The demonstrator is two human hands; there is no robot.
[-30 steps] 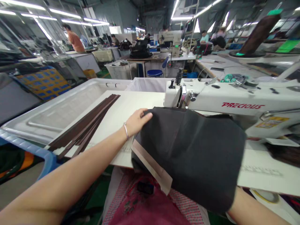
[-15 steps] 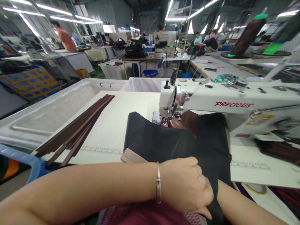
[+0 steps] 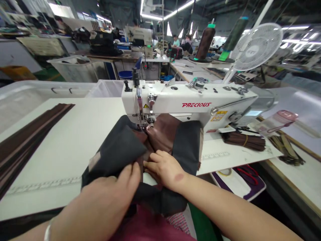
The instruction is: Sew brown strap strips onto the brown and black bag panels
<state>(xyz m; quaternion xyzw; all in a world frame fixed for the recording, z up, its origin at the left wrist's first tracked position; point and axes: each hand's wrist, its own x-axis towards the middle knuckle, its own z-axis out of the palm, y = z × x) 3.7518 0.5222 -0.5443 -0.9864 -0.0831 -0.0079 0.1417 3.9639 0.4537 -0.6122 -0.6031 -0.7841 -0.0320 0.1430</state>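
A large piece of leather-like material, black (image 3: 187, 142) on one face and shiny brown (image 3: 163, 134) on the other, lies partly under the head of a white sewing machine (image 3: 170, 103) marked PRECIOUS. My left hand (image 3: 107, 197), a little blurred, grips the folded-over black part on the left between thumb and fingers. To its right, my right hand (image 3: 165, 169) is closed with its fingertips together on the edge of the brown face, in front of the presser foot (image 3: 142, 127). The needle itself is too small to make out.
Long brown strips (image 3: 32, 130) lie on the left of the white table (image 3: 62, 144). A tied brown bundle (image 3: 244, 141) sits right of the machine, near a pinkish lidded container (image 3: 278, 122). Behind stand thread cones (image 3: 205, 43), a white fan (image 3: 258, 47) and plastic bins (image 3: 77, 72).
My left hand has moved left and now holds the folded-back black part. My right hand, hidden before, shows on the brown face. The view has turned right.
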